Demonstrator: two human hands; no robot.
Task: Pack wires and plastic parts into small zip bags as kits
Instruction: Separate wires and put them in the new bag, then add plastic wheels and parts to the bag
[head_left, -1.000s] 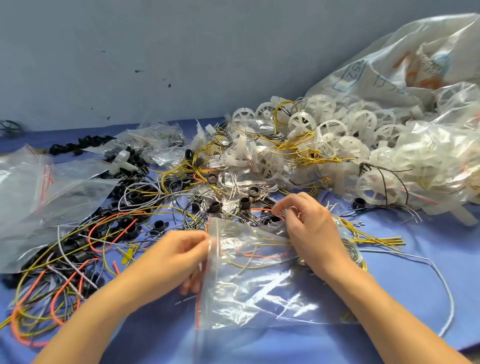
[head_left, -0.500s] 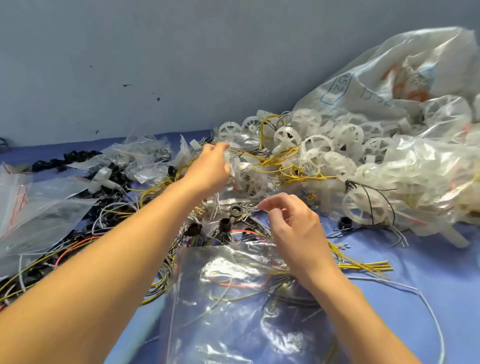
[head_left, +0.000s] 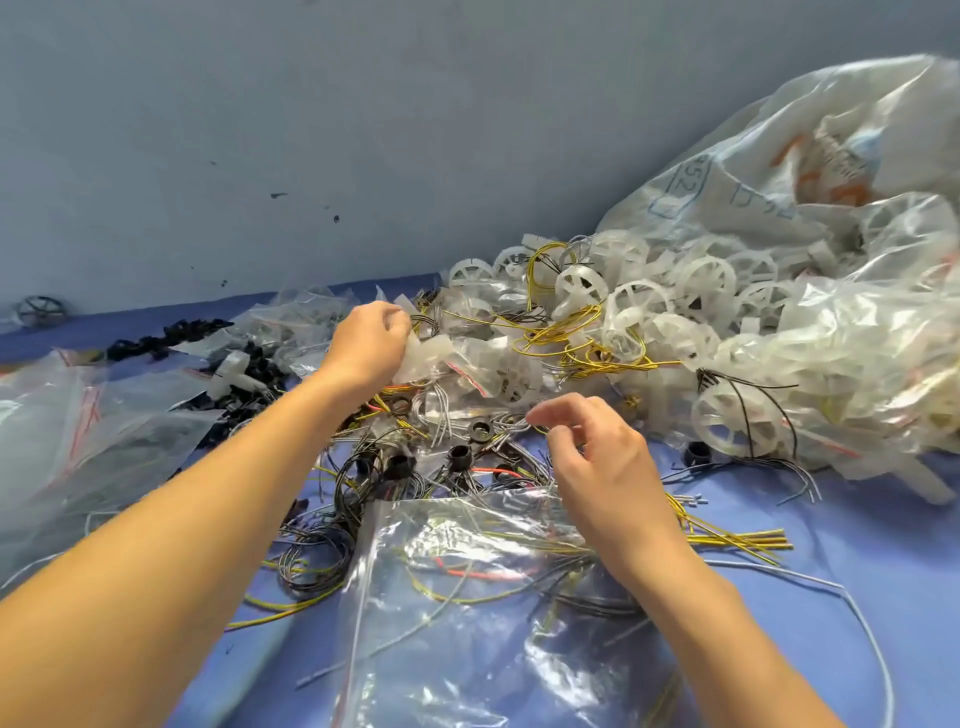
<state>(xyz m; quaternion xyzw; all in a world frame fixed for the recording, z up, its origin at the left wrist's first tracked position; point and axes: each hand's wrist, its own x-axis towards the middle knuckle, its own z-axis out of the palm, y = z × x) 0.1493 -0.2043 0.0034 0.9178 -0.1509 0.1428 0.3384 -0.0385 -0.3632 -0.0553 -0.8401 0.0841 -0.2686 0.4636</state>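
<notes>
Left hand (head_left: 370, 340) outstretched, fingers curled; right hand (head_left: 602, 462) nearer, thumb and forefinger nearly together.

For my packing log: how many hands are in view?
2. The left hand is at the far pile of plastic parts; the right hand hovers over the mouth of the zip bag.

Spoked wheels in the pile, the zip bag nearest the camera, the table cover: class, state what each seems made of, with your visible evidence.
Spoked wheels: milky white moulded plastic, semi-matt; rims look slightly translucent.
Zip bag: thin clear plastic film, glossy; wires show through, creases glare.
Table cover: blue, matt, no glare; cloth or soft sheet, cannot tell which.
</notes>
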